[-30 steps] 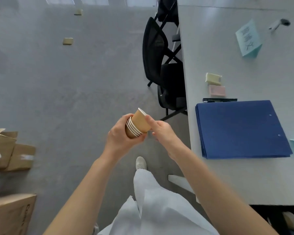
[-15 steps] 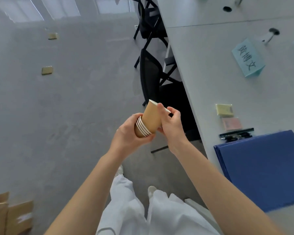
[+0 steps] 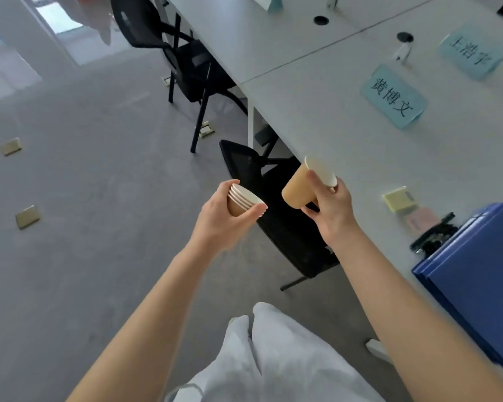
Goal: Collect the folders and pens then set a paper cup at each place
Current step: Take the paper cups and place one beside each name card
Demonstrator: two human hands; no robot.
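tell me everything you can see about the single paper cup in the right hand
The single paper cup is tan brown outside with a white rim and white inside, and looks like plain paper. It is tilted, mouth pointing up and to the right. The right hand grips it by the side near the rim, in the air over the table's near edge. It is apart from the cup stack in the left hand.

A tilted brown paper cup [image 3: 298, 189] held apart from the nested cup stack [image 3: 242, 201]; blue folders [image 3: 476, 274] stacked at the table edge
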